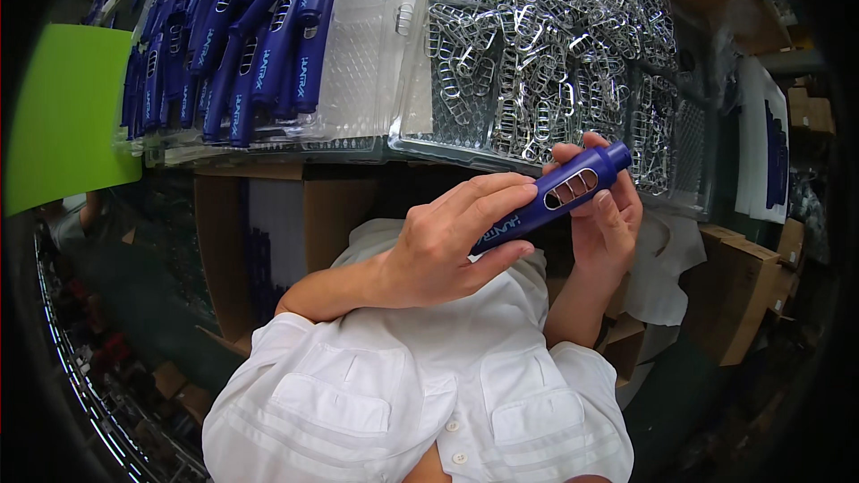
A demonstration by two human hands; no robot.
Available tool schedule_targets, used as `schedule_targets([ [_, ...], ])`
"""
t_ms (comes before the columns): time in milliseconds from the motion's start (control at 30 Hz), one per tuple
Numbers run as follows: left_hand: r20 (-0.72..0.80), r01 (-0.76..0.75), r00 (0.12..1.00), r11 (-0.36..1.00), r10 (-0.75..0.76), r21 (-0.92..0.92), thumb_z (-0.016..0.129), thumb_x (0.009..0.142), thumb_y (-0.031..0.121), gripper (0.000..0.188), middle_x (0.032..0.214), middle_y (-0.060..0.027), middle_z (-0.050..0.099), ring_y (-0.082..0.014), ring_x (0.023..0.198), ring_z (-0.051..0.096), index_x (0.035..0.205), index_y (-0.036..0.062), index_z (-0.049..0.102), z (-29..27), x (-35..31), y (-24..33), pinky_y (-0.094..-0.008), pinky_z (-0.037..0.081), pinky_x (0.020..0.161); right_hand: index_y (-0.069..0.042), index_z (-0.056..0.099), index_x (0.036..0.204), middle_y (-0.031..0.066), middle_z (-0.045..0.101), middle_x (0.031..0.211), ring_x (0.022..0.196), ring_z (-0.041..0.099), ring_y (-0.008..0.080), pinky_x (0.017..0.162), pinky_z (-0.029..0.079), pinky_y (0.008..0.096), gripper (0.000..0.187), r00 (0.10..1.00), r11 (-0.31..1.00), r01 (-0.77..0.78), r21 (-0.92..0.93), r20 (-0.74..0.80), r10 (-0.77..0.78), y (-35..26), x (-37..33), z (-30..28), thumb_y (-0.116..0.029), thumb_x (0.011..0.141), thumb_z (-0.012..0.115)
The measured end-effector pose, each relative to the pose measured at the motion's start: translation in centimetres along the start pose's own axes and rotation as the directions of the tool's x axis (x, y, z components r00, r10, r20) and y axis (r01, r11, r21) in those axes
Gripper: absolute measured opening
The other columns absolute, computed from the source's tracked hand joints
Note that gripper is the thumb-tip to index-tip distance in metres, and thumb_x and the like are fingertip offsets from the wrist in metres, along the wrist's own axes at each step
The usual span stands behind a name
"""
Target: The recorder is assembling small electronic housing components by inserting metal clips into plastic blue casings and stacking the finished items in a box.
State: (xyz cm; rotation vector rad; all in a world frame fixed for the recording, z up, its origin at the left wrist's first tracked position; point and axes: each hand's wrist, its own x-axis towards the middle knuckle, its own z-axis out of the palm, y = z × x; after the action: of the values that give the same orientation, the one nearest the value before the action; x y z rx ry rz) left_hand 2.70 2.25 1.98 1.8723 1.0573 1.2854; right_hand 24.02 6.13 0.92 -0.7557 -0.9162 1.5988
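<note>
Deep blue plastic forms the smooth tube (534, 211) that is held in front of the chest, tilted, with its narrower stepped end raised toward the right. It is gripped by both bare hands: its lower part is clasped by the left hand (456, 237), fingers laid over the top and thumb beneath, while its upper part is encircled by the right hand (607, 228), whose thumb is pressed against the near side. An oval silver-rimmed insert with crossbars (571, 189) is seated in the tube's wall. Below it, light blue capital lettering is printed lengthwise, partly covered by the left fingers.

The same kind of lettering is borne by a heap of matching blue tubes (237, 49), piled at upper left on clear textured plastic trays (362, 63); silver inserts can be seen in several of them. Beside the heap, a transparent plastic bin (461, 148) is filled with loose shiny silver oval frames (546, 54), just beyond the right hand. At far left a bright lime-green sheet (67, 116) is seen, unprinted on its visible face. Small white labels are carried by brown cardboard boxes (738, 295) at right, too small to be read. A white buttoned shirt (358, 398) is worn.
</note>
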Motion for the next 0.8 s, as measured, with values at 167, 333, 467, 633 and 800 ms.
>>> schedule_targets([
  [167, 0.028, -0.012, 1.000, 0.997, 0.010, 0.081, 0.087, 0.077, 0.003, 0.063, 0.125, -0.0211, 0.069, -0.0338, 0.105, 0.073, 0.134, 0.0016, 0.061, 0.1, 0.4, -0.3, -0.0378, 0.062, 0.085, 0.012, 0.042, 0.147, 0.0342, 0.062, 0.131, 0.116, 0.068, 0.0377, 0.103, 0.053, 0.0459, 0.069, 1.000, 1.000, 0.018, -0.025, 0.022, -0.017, 0.0, 0.5, -0.3, -0.025, 0.095, 0.070],
  [333, 0.038, -0.001, 0.999, 0.994, -0.003, 0.105, 0.085, 0.078, 0.000, 0.063, 0.126, -0.0211, 0.069, -0.0338, 0.107, 0.073, 0.135, 0.0027, 0.059, 0.2, 1.0, -0.9, -0.0374, 0.063, 0.085, 0.010, 0.043, 0.148, 0.0328, 0.063, 0.131, 0.116, 0.068, 0.0359, 0.104, 0.051, 0.0437, 0.069, 0.998, 0.994, 0.057, -0.094, 0.003, -0.057, -0.4, 1.0, -0.3, -0.023, 0.094, 0.071],
  [467, 0.037, -0.024, 0.999, 0.994, 0.020, 0.111, 0.084, 0.079, -0.002, 0.065, 0.127, -0.0219, 0.068, -0.0348, 0.108, 0.073, 0.137, 0.0026, 0.057, 0.3, 1.7, -0.9, -0.0377, 0.063, 0.085, 0.010, 0.043, 0.148, 0.0330, 0.061, 0.133, 0.118, 0.067, 0.0362, 0.104, 0.051, 0.0435, 0.068, 0.997, 0.994, 0.071, -0.084, 0.028, -0.069, -1.2, 1.6, -0.1, -0.022, 0.095, 0.070],
  [633, -0.020, -0.032, 0.999, 0.988, 0.035, 0.149, 0.080, 0.083, -0.001, 0.057, 0.129, -0.0227, 0.067, -0.0372, 0.108, 0.072, 0.136, 0.0027, 0.060, -0.6, 5.8, -0.8, -0.0387, 0.062, 0.086, 0.010, 0.041, 0.150, 0.0281, 0.058, 0.141, 0.119, 0.068, 0.0318, 0.103, 0.052, 0.0397, 0.068, 0.977, 0.957, 0.165, -0.238, -0.090, -0.191, -0.7, 1.9, -2.1, -0.022, 0.097, 0.070],
  [800, -0.300, 0.036, 0.949, 0.912, 0.097, 0.408, 0.075, 0.092, 0.021, 0.039, 0.108, -0.0171, 0.074, -0.0326, 0.087, 0.074, 0.128, 0.0083, 0.068, -2.2, 19.0, -4.7, -0.0413, 0.057, 0.076, 0.008, 0.052, 0.142, 0.0233, 0.064, 0.135, 0.117, 0.068, 0.0279, 0.103, 0.052, 0.0376, 0.052, 0.978, 0.945, 0.164, -0.282, -0.081, -0.194, -1.6, 1.4, -3.2, -0.017, 0.099, 0.067],
])
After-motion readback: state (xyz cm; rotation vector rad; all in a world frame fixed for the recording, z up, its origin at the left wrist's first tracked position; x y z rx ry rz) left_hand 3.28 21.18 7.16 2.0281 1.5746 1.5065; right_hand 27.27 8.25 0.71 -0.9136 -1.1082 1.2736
